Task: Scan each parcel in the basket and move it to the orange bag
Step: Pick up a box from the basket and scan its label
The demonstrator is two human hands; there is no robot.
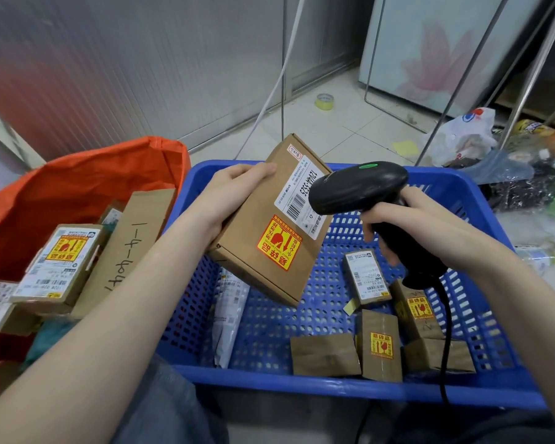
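Note:
My left hand (234, 195) grips a flat brown cardboard parcel (257, 248) by its left edge, tilted above the blue basket (302, 384). The parcel carries a white barcode label and a yellow-red fragile sticker. My right hand (394, 219) grips a black handheld scanner (353, 187), whose head with a green light points at the barcode label. Several small brown parcels (378, 346) and a white poly mailer (229, 315) lie on the basket floor. The orange bag (77, 184) stands to the left and holds several cardboard parcels (58, 264).
The scanner's black cable (446, 347) hangs over the basket's front rim. On the tiled floor behind lie a roll of yellow tape (325, 101), a white plastic bag (465, 139) and clutter at right. Metal frame legs (455, 100) stand behind the basket.

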